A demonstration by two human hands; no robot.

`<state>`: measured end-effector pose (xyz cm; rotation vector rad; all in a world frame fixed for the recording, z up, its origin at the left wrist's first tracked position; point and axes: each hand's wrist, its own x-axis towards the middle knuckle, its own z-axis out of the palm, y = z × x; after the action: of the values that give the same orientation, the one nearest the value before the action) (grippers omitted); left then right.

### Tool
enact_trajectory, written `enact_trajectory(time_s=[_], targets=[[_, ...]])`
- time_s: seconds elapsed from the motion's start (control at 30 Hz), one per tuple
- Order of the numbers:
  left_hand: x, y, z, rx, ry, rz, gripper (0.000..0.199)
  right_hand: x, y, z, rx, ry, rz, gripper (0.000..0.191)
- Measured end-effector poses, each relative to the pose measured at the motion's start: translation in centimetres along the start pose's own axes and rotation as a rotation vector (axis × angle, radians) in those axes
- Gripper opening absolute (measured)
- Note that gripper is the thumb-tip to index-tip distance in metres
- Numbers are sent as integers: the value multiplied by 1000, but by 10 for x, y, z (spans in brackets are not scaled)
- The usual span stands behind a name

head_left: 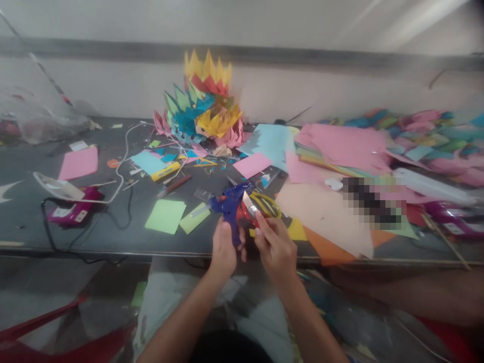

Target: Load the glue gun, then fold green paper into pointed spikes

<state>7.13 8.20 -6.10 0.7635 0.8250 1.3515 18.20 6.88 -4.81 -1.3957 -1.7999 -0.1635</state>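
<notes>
My left hand [224, 247] is wrapped round the handle of a blue glue gun [229, 201], held upright near the table's front edge, its nozzle pointing left. In my right hand [278, 247] is a red-handled cutter [250, 205], its metal blade slanting up and left close beside the glue gun. Scissors with yellow and black handles [269, 204] lie just behind my right hand. To the left of the glue gun are a green paper square [165, 217] and a narrow yellow-green paper piece [194, 220].
Folded paper crowns [207, 113] are piled at the back. Coloured sheets [344, 146] cover the right side, with paper pieces heaped behind. A magenta power strip [75, 205] and cables lie left; another magenta device [454, 218] lies right. Paper scraps surround a yellow cutter [165, 172].
</notes>
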Motion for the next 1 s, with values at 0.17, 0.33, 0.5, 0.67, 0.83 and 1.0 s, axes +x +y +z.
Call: enact_trajectory(time_s=[0.17,0.33,0.5,0.67,0.83,1.0], targets=[[-2,0,1,26,-4,41,46,-3,-5,-1,71,-42,-53,39],[-3,3,3,29,24,42,45,2,4,1,52,-38,-21,40],[-4,0,1,30,1,31,41,4,0,-7,87,-30,-25,43],[-6,-3,0,21,-7,58,41,6,-8,-15,119,-72,-46,44],[-7,-3,1,15,19,44,41,10,4,-20,94,-58,22,40],[-7,-5,-1,35,-20,49,40,7,5,-30,148,-70,8,42]])
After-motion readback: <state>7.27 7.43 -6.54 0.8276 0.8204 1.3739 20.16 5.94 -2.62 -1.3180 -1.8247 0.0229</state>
